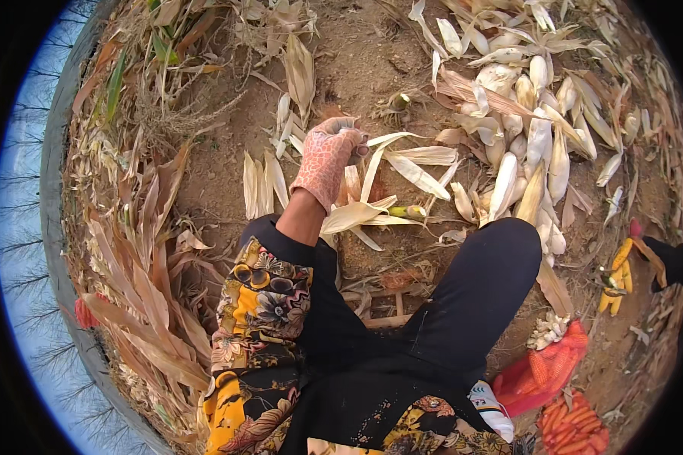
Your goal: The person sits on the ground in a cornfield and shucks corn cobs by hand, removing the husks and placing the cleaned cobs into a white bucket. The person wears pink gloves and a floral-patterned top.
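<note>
My left hand (334,149), in a pink patterned glove with greyish fingers, is above bare soil in front of my knees. Its fingers are curled; whether they hold anything is unclear. Just right of and below the fingers lie pale corn husks (418,173), spread out, with a greenish-yellow stalk end (407,212) among them. More dry husks (259,185) lie left of the wrist. My right hand is out of view. Beyond my right knee is a heap of corn ears in pale husks (538,133).
Dry corn stalks and leaves (148,273) line the left side. Red mesh bags of corn cobs (552,358) lie at the lower right. Farther right, yellow cobs (620,278) are beside another person's dark sleeve (669,263). A wooden bar (387,322) shows between my legs.
</note>
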`<action>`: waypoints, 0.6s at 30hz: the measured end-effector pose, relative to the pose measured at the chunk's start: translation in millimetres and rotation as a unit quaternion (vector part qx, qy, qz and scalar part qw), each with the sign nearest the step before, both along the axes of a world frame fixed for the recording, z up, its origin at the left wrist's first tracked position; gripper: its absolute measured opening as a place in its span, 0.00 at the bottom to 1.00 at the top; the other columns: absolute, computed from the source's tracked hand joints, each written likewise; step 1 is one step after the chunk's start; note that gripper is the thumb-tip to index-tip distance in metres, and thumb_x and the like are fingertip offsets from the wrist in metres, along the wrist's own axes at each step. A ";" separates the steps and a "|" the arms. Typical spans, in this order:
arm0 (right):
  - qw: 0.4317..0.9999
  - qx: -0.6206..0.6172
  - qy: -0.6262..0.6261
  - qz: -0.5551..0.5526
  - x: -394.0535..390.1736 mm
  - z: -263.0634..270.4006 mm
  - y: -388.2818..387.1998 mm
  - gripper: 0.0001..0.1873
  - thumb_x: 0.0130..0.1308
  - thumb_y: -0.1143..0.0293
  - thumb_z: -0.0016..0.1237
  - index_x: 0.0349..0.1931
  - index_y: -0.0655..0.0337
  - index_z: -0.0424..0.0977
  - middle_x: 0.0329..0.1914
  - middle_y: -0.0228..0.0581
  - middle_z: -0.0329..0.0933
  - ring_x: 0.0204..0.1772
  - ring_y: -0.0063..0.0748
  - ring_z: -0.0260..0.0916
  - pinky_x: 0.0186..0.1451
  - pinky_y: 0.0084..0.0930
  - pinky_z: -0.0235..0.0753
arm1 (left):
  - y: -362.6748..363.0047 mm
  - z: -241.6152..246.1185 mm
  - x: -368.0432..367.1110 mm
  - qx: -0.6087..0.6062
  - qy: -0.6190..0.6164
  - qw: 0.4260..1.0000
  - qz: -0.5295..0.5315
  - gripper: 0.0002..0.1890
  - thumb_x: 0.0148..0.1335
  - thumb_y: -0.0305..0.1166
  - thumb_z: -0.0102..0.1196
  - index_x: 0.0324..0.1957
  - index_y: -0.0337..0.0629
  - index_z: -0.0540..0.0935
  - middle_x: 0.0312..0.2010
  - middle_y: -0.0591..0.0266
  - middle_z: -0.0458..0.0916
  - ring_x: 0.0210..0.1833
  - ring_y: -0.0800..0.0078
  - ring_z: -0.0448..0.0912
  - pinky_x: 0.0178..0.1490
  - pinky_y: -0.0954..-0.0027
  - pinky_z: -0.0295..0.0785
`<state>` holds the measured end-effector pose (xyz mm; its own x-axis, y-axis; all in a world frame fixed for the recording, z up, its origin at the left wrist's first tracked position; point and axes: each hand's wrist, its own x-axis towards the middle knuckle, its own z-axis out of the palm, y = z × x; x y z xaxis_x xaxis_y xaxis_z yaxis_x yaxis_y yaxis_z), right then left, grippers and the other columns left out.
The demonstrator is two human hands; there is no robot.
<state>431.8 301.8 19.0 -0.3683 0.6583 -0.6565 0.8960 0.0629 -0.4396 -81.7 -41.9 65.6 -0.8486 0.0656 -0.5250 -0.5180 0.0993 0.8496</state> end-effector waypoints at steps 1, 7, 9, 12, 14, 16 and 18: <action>1.000 0.013 -0.012 -0.001 12.8 2.1 0.5 0.13 0.66 0.68 0.40 0.45 0.65 0.71 0.31 0.46 0.77 0.34 0.44 0.76 0.37 0.37 0.78 | 9.4 14.5 1.5 0.123 0.051 0.991 -0.019 0.12 0.62 0.27 0.51 0.47 0.35 0.77 0.34 0.60 0.81 0.33 0.75 0.80 0.39 0.74 0.78; 0.993 -0.021 -0.114 0.032 58.7 26.2 -15.3 0.12 0.66 0.68 0.41 0.44 0.64 0.71 0.31 0.47 0.77 0.32 0.42 0.77 0.34 0.37 0.79 | -27.2 36.2 21.2 0.075 0.198 0.977 -0.002 0.14 0.61 0.28 0.52 0.48 0.33 0.77 0.35 0.59 0.80 0.33 0.75 0.80 0.40 0.74 0.77; 0.986 -0.041 -0.159 0.034 76.6 34.1 -21.5 0.11 0.66 0.68 0.41 0.44 0.64 0.71 0.31 0.47 0.77 0.32 0.42 0.77 0.33 0.37 0.79 | -46.3 49.0 18.7 0.130 0.186 0.974 0.018 0.14 0.61 0.27 0.52 0.49 0.33 0.76 0.35 0.59 0.80 0.31 0.75 0.80 0.39 0.74 0.77; 0.964 -0.071 -0.257 0.015 111.4 64.6 -30.0 0.11 0.65 0.68 0.42 0.43 0.64 0.71 0.31 0.47 0.76 0.31 0.41 0.77 0.32 0.37 0.80 | -66.0 49.5 12.4 0.169 0.175 0.966 0.090 0.12 0.62 0.27 0.51 0.46 0.36 0.77 0.34 0.60 0.81 0.29 0.77 0.79 0.34 0.76 0.76; 0.944 -0.093 -0.315 0.012 119.3 81.9 -29.3 0.11 0.65 0.68 0.42 0.43 0.64 0.71 0.31 0.47 0.76 0.30 0.40 0.77 0.31 0.37 0.80 | -75.0 57.7 14.3 0.190 0.159 0.963 0.109 0.10 0.63 0.28 0.51 0.45 0.36 0.78 0.32 0.61 0.81 0.27 0.77 0.78 0.32 0.76 0.76; 0.951 -0.059 -0.301 -0.030 102.2 95.5 -13.8 0.10 0.65 0.68 0.42 0.43 0.64 0.71 0.31 0.47 0.76 0.29 0.40 0.77 0.30 0.37 0.80 | -72.6 55.1 14.7 0.219 0.166 0.954 0.119 0.09 0.63 0.30 0.51 0.43 0.38 0.80 0.26 0.66 0.79 0.20 0.82 0.72 0.24 0.80 0.70; 0.987 0.039 -0.106 -0.117 42.0 91.8 15.1 0.06 0.64 0.69 0.43 0.33 0.61 0.71 0.19 0.39 0.72 0.15 0.32 0.70 0.16 0.30 0.74 | -85.1 60.5 22.4 0.177 0.166 0.963 0.118 0.10 0.62 0.31 0.52 0.43 0.38 0.80 0.23 0.67 0.77 0.18 0.84 0.69 0.20 0.80 0.65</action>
<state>473.8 317.0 110.8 -0.0604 0.7600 -0.6471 0.9615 -0.1298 -0.2422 -59.3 -127.0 126.1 -0.9791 -0.0253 -0.2020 -0.1840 -0.3145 0.9313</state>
